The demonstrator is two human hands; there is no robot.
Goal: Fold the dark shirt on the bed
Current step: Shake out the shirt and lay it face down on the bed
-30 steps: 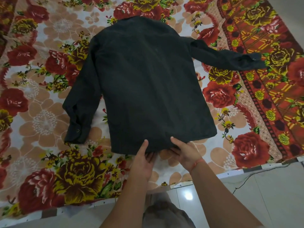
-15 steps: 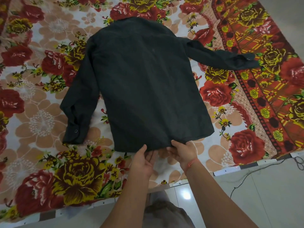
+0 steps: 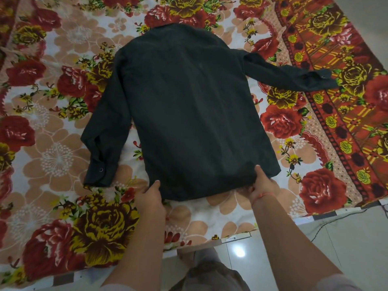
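Dark shirt [image 3: 195, 110] lies spread flat, back side up, on the flowered bedspread [image 3: 54, 156], collar toward the far side of the bed and hem toward the near edge where the person stands. Judged reason: back-up placement lets the sides and sleeves be turned inward over the back.

Left sleeve [image 3: 105, 131] runs down beside the body of the shirt, its cuff near the hem line, snap visible. Right sleeve [image 3: 294, 76] is stretched outward toward the right edge of the bed, well apart from the body.

Left hand [image 3: 151, 198] is at the hem's left corner, thumb on top of the cloth, fingers hidden beneath; grip is narrow, pinching the hem. Right hand [image 3: 262, 185], with a red thread [image 3: 261, 196] on the wrist, is at the hem toward the right corner, thumb pressed on the cloth, fingers tucked under; grip likewise closed on the hem. The cloth bunches slightly around the right thumb.

Judgement: hands sit apart along the hem to keep it taut and square, either to smooth the body or to start lifting the hem toward the collar. No fold is made yet; sleeves are not folded in. Risk: lifting now with the sleeves out would leave them trailing.

Tiled floor [image 3: 315, 238] shows below the near edge.
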